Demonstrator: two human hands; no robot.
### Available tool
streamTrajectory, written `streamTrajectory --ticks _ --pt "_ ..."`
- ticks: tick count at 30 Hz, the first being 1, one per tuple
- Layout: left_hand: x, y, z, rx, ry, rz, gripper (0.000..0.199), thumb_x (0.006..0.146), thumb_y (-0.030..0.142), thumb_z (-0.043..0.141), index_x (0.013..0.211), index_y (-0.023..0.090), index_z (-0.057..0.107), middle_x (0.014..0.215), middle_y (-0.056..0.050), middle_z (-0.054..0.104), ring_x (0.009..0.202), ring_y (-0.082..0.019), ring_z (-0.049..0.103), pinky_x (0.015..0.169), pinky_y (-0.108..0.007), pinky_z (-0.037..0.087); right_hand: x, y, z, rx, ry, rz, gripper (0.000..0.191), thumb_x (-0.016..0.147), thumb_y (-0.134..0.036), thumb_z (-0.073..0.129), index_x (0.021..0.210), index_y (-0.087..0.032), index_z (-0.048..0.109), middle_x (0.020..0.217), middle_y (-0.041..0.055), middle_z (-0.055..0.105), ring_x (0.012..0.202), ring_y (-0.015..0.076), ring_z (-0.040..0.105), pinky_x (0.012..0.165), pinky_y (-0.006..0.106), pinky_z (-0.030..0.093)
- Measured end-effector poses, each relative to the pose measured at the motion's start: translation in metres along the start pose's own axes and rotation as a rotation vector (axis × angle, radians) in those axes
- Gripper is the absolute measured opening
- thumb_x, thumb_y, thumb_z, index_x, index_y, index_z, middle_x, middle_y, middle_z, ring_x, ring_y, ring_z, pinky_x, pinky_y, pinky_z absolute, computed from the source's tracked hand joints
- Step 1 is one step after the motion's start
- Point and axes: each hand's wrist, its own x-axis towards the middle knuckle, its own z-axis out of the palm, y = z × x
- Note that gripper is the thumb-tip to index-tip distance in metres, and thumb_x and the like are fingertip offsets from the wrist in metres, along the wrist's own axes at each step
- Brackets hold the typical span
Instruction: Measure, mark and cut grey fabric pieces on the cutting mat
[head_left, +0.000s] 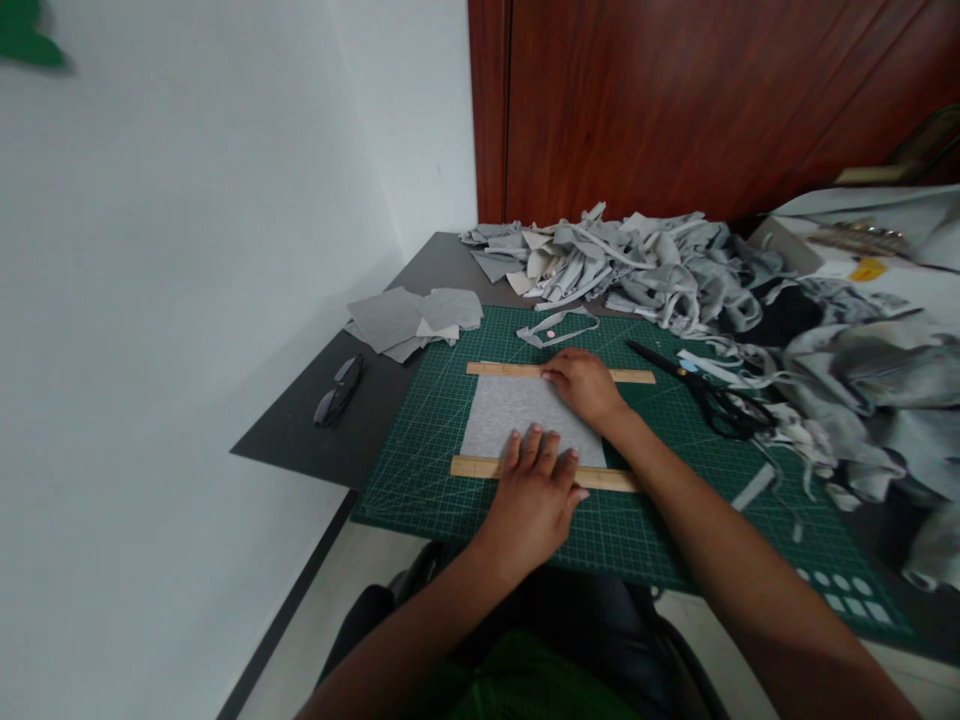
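We have a grey cloth (510,405) lying flat on the green mat (412,455), between 2 wooden rulers. The near ruler (471,467) lies across its near edge, and the far ruler (634,377) runs along its far edge.

Our left hand (531,500) is palm down, its fingers a little apart, resting across the near ruler with the fingertips on the cloth. Our right hand (583,388) is at the far ruler, its fingers bent and drawn narrow; we cannot tell whether they pinch the ruler, the cloth or both. Its wrist passes above the cloth's right side.

Beyond the far ruler we see a loop of grey strip (577,328) with a small pink dot (551,334) beside it. To the right, black scissors (697,382) lie on the mat, blades pointing away to the left. To the left, grey patches (397,318) overlap the mat's far corner, and glasses (339,390) lie on the dark table (292,430). At the back, we have a tangled heap of scraps (645,265) before a red-brown door (675,100), with a white box (787,240) to its right.
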Motion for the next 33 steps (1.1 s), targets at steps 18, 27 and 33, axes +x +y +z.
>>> streamTrajectory --ticks 18,27,33 --pt "0.000 -0.002 0.000 -0.034 -0.002 0.002 0.045 0.107 0.044 0.048 0.143 0.019 0.059 0.157 -0.013 0.052 0.154 -0.038 0.036 0.128 -0.062 0.026 -0.010 0.065 -0.044 0.064 -0.221 0.185 0.040 0.085 -0.029 0.078 0.122 -0.016 0.072 0.119 0.0146 0.077 0.106 0.0282 0.071 0.090 0.034 0.053" --pt "0.001 -0.003 0.002 -0.052 0.005 -0.002 0.045 0.106 0.042 0.052 0.143 0.019 0.061 0.157 -0.015 0.052 0.154 -0.038 0.037 0.128 -0.064 0.026 -0.007 0.055 -0.036 -0.016 -0.203 0.099 0.012 0.085 -0.024 0.076 0.096 -0.019 0.077 0.095 0.0071 0.075 0.088 0.0211 0.067 0.078 0.028 0.049" --pt "0.001 -0.003 0.003 -0.045 0.008 0.001 0.045 0.106 0.043 0.050 0.143 0.018 0.060 0.157 -0.015 0.052 0.154 -0.040 0.037 0.127 -0.064 0.027 -0.009 0.047 -0.034 -0.012 -0.150 0.020 0.011 0.090 -0.024 0.072 0.097 -0.021 0.081 0.100 0.0082 0.073 0.096 0.0219 0.068 0.089 0.029 0.049"
